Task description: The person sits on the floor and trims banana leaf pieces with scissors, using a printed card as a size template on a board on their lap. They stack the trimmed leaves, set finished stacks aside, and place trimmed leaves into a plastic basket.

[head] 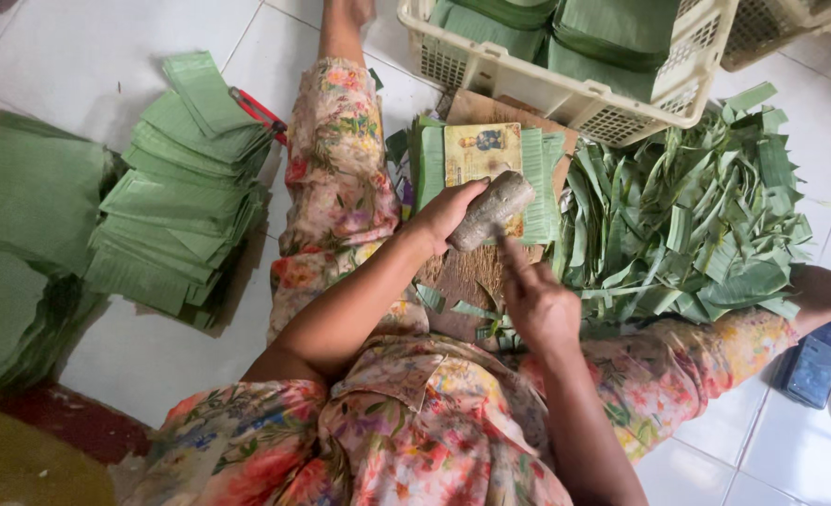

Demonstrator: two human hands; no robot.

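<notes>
My left hand [445,212] grips a grey oblong stone [491,208] and holds it over a stack of cut green banana leaves [537,171]. A yellowish card template [479,150] lies on top of that stack. The stack rests on a brown wooden board [465,276]. My right hand [537,302] is closed around something thin, seemingly a blade, with its tip touching the stone; the thing itself is mostly hidden. I sit on the floor in flowered clothes.
A fanned stack of cut leaf sheets [186,178] lies at left, with a red-handled tool [258,111] on it. More leaves [22,225] at far left. Leaf scraps [687,220] pile at right. A cream crate [565,84] holds folded leaves. A phone [812,367] lies at right.
</notes>
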